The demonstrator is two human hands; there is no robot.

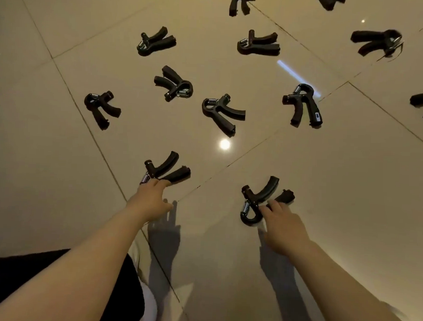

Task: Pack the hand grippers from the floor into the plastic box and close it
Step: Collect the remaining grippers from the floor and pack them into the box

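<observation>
- Now left hand [153, 199] reaches out at 7 o'clock, fingertips touching the looped end of the near left gripper [166, 169]; real grip or only touch, cannot tell.
- Right hand [284, 226] at 5 o'clock, fingers curled round the handle of the near right gripper [259, 199], which lies on the tiled floor [48, 153].
- More grippers lie scattered from 10 to 2 o'clock, e.g. the middle one [221, 112], all apart from each other.
- Plastic box not in view.
</observation>
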